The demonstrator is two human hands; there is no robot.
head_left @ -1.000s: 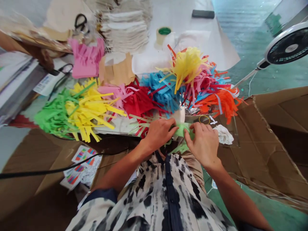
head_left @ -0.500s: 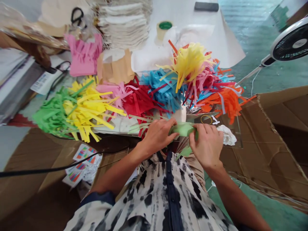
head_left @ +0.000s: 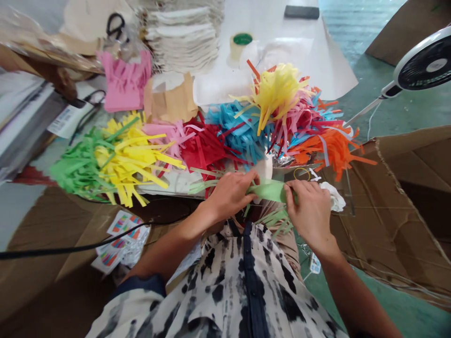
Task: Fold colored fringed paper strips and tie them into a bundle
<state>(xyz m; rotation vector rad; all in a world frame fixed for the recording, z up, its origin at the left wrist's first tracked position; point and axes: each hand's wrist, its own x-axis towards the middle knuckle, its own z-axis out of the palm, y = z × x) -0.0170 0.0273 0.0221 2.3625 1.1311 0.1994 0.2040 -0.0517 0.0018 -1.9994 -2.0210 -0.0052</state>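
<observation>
A strip of light green fringed tissue paper (head_left: 269, 190) is stretched between my two hands at the table's near edge. My left hand (head_left: 234, 190) pinches one end, and thin cut strips fan out to its left over the table. The other end is pinched in my right hand (head_left: 308, 204). More green fringe dangles below, above my lap. Just beyond my hands lie a red tissue tassel (head_left: 204, 145) and a blue tissue tassel (head_left: 239, 131). Whatever lies inside my curled fingers is hidden.
Yellow fringe (head_left: 132, 157) and green fringe (head_left: 79, 162) lie at left, orange fringe (head_left: 338, 150) at right. A roll of tape (head_left: 241, 44) and pink fringed paper (head_left: 125, 87) are farther back. A fan (head_left: 424, 65) and cardboard box (head_left: 405, 197) stand to the right.
My right hand has moved slightly right, so the green paper between my hands is longer and straighter. The hanging green fringe has spread out to the right below it.
</observation>
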